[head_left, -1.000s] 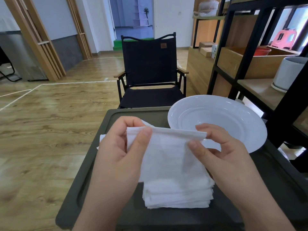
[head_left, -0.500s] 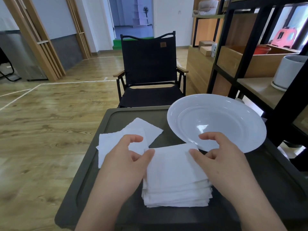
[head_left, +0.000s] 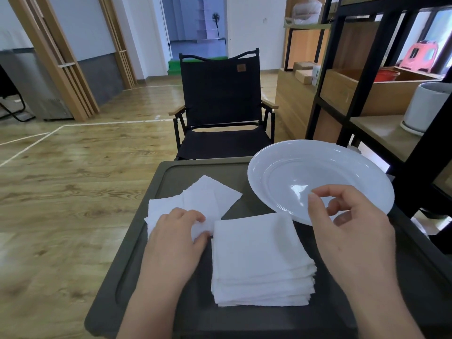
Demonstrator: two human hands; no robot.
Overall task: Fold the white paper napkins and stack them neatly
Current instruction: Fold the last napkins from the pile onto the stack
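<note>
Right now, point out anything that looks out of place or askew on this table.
The loose napkins left of the stack lie fanned and crooked, one turned corner-up. The plate sticks out past the table's right edge. The stack itself sits fairly square.

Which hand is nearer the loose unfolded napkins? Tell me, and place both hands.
Left. The left hand touches the loose unfolded napkins at their near edge. The right hand hovers apart, over the near rim of the white plate, beyond the folded stack.
</note>
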